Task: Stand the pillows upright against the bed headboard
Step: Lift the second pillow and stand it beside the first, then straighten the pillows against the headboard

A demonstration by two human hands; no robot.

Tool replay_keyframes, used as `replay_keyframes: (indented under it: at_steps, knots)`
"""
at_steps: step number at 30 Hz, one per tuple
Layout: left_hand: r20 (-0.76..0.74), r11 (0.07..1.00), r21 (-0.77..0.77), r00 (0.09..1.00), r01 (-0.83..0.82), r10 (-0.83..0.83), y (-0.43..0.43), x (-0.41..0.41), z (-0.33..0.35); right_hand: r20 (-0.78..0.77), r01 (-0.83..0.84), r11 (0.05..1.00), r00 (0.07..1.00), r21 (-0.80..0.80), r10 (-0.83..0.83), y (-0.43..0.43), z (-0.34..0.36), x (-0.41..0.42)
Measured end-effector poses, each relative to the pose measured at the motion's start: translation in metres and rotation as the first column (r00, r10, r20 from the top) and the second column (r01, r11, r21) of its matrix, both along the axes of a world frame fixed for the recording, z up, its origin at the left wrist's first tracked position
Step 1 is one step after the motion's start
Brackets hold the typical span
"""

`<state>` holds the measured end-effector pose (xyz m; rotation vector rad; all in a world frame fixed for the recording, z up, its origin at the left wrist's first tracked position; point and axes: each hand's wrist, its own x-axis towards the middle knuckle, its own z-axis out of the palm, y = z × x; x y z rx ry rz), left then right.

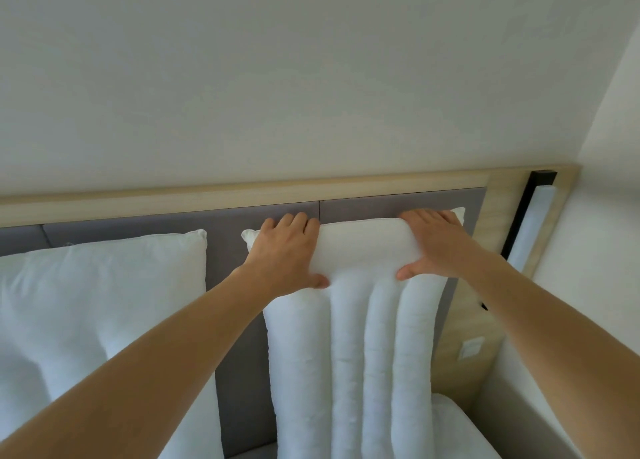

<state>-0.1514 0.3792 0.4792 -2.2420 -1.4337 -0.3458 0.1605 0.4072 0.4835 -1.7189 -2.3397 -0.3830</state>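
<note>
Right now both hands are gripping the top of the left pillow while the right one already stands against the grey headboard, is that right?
Not quite: the pillows are swapped. The head view shows the left hand and right hand gripping the top of the right pillow, the ribbed one. The left pillow is the one already standing against the grey headboard.

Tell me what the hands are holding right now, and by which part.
Both the left hand and right hand grip the ribbed pillow by its top edge, near each upper corner, upright against the headboard.
</note>
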Motion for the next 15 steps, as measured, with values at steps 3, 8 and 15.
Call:
replay_keyframes:
  at_steps: [3, 8, 15]
  knots:
    - [-0.002, 1.000, 0.011, 1.000, 0.014, -0.014, -0.001, -0.005, 0.000, -0.017, 0.026, 1.000, 1.000, -0.016, -0.026, -0.004, 0.003, 0.002]
    - [0.099, 0.999, 0.002, 0.994, 0.036, -0.036, -0.015, -0.023, 0.001, -0.139, 0.031, 0.999, 0.990, -0.036, -0.035, -0.016, 0.003, -0.009]
    - [0.211, 0.998, 0.059, 0.977, -0.008, -0.004, -0.060, -0.092, 0.021, -0.266, -0.161, 0.986, 0.950, 0.032, 0.163, -0.035, 0.013, -0.104]
